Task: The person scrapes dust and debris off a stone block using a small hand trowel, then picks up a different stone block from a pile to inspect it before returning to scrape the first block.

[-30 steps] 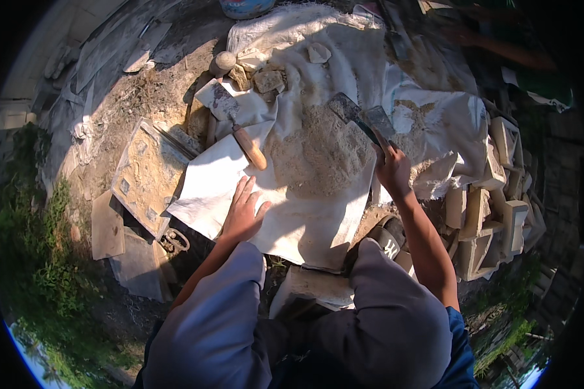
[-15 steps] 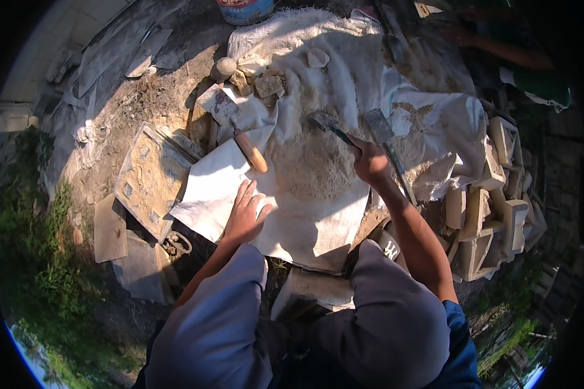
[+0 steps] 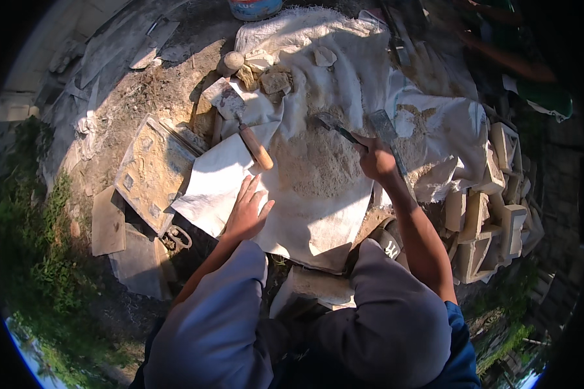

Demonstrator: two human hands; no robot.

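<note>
A trowel-like tool [image 3: 331, 122] with a dark flat blade is gripped in my right hand [image 3: 377, 159], its blade on a heap of sandy powder [image 3: 318, 162]. That powder lies on a white woven sheet [image 3: 298, 230] in front of my knees. My left hand [image 3: 245, 211] rests flat on the sheet with fingers stretched out, holding nothing. Just beyond its fingertips lies a trowel [image 3: 256, 148] with a wooden handle and a dusty blade pointing away. A long flat metal strip [image 3: 384, 124] lies by my right hand, partly hidden behind it.
Left of the sheet sits a sand-coated board [image 3: 152, 172], with flat slabs [image 3: 108, 223] nearer me. Stones [image 3: 276, 81] and a rounded mallet-like head [image 3: 231, 63] lie farther off. Pale block-like pieces [image 3: 477, 217] are piled at right. A bucket [image 3: 254, 9] and another person's arm [image 3: 509, 55] appear at the far side.
The whole view has shifted slightly. My hands and the tools keep nearly the same places on the sheet, while the other person's arm at the far right has moved a little.
</note>
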